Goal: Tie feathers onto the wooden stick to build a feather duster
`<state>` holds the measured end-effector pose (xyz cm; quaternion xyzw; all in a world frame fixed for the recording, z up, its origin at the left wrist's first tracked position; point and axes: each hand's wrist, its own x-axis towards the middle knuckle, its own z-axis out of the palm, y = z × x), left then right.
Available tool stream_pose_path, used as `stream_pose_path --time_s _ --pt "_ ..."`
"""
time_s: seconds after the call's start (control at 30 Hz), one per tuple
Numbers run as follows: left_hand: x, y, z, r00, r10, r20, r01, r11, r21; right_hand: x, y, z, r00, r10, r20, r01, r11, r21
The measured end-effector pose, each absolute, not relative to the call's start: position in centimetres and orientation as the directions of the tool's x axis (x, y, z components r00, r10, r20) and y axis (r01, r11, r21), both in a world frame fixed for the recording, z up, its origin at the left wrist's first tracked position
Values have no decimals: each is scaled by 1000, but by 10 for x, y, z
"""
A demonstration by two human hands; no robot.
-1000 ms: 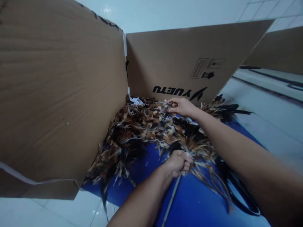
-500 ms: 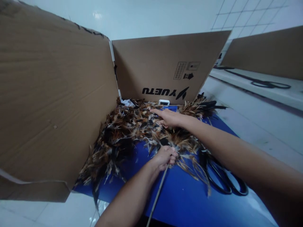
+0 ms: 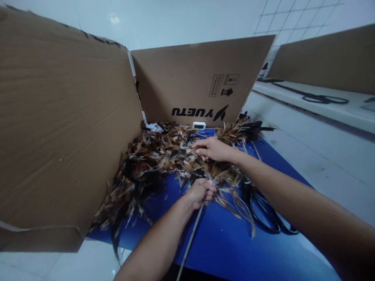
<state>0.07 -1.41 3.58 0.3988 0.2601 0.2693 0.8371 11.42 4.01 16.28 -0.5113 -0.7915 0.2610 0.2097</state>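
My left hand (image 3: 201,192) is closed round a thin pale stick (image 3: 190,242), whose lower end slants down toward me past the near edge. Feathers fan out from beyond that fist, though I cannot tell how they join the stick. My right hand (image 3: 215,149) is over the heap of brown, black and cream feathers (image 3: 164,150), its thumb and fingers drawn together at the feathers. Whatever lies between those fingertips is too small to make out. Black-handled scissors (image 3: 268,214) lie to the right under my right forearm, their blades hidden among feathers.
Cardboard panels rise on the left (image 3: 67,128) and at the back (image 3: 196,78) of the blue work surface (image 3: 222,246). A small white device (image 3: 199,125) stands against the back panel beside crumpled white paper (image 3: 154,127). Another pair of scissors (image 3: 325,99) lies on a white ledge at right.
My right hand has drawn back slightly toward me, and its outstretched index finger has bent in toward the thumb. My left hand keeps its hold on the stick. The view has shifted a little.
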Motion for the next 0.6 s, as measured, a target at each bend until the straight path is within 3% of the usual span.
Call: stream_pose_path --time_s 0.17,0.33,0.47,0.6 --pt "2 -13 34 706 662 -252 -225 546 807 74 40 163 -497 866 59 703 442 -558" --pt "3 -12 33 673 677 -298 -214 564 797 58 65 144 -618 786 11 728 578 -369" --pt "4 -13 31 673 671 -311 -187 561 806 47 97 113 -375 927 -22 906 362 -221" --pt "8 -14 27 631 711 -310 -215 544 811 25 123 85 -226 974 13 955 224 -193"
